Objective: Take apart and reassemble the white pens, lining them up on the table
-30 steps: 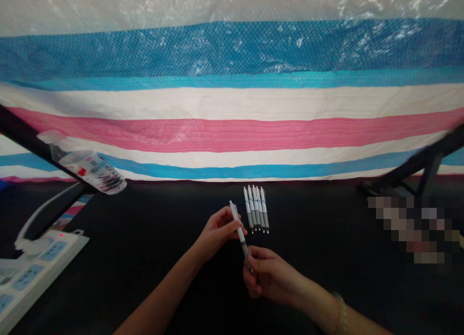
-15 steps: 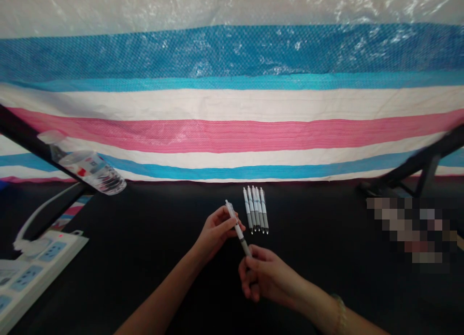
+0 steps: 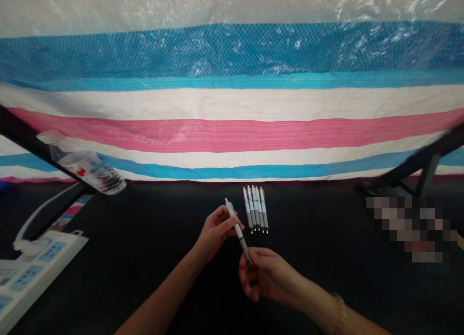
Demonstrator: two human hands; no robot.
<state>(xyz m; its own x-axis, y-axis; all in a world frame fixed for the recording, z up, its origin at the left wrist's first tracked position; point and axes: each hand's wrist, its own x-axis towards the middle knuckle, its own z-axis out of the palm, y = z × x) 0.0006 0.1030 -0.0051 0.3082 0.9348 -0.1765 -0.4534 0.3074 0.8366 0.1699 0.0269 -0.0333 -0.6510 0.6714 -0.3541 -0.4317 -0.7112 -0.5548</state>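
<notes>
A white pen [image 3: 237, 227] with a grey grip slants between my two hands, its clicker end up and its pointed tip down toward me. My left hand [image 3: 216, 231] pinches the white barrel between thumb and fingers. Around the lower end, my right hand [image 3: 266, 272] has its fingers curled, with thumb and forefinger at the grey grip; the dark tip shows in front of the fingers. Just beyond the hands, a row of several similar pens [image 3: 255, 209] lies side by side on the black table [image 3: 163, 286], clickers pointing away and tips toward me.
On the left are a white power strip [image 3: 47, 272] with a plugged-in cable and a tilted clear plastic bottle [image 3: 94, 173] by a black bar. A striped sheet [image 3: 232, 132] hangs behind the table. To the right stand a black support [image 3: 409, 173] and a pixelated patch.
The pen's tip, covered by my right thumb before, now shows. My right thumb has shifted slightly back from it. My left hand keeps its hold and the row of pens stays put.
</notes>
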